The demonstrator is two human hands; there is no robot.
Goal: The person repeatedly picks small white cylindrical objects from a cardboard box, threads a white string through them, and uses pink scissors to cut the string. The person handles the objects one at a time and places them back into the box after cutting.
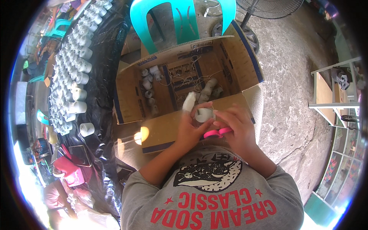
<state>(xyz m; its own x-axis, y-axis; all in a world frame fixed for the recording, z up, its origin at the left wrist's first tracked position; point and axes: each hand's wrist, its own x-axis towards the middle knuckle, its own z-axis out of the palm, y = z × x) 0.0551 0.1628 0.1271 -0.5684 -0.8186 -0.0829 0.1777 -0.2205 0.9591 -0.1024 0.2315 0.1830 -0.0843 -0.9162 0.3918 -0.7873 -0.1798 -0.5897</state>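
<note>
My left hand (189, 128) and my right hand (237, 126) meet over the near flap of an open cardboard box (237, 69). Between them they hold a small white cylinder (204, 114), a roll or candle-like piece. A white wrap covers my left index fingertip (189, 102). Pink-handled scissors (217, 133) hang from the fingers of my right hand. Inside the box lie several more white cylinders (148, 82) and loose white string (188, 80).
On the left, a black plastic sheet (103, 57) carries rows of white cylinders (74, 57); one stands apart (87, 129). A teal plastic chair (184, 19) stands behind the box, beside a floor fan (268, 7). A white shelf (333, 96) is at right on concrete floor.
</note>
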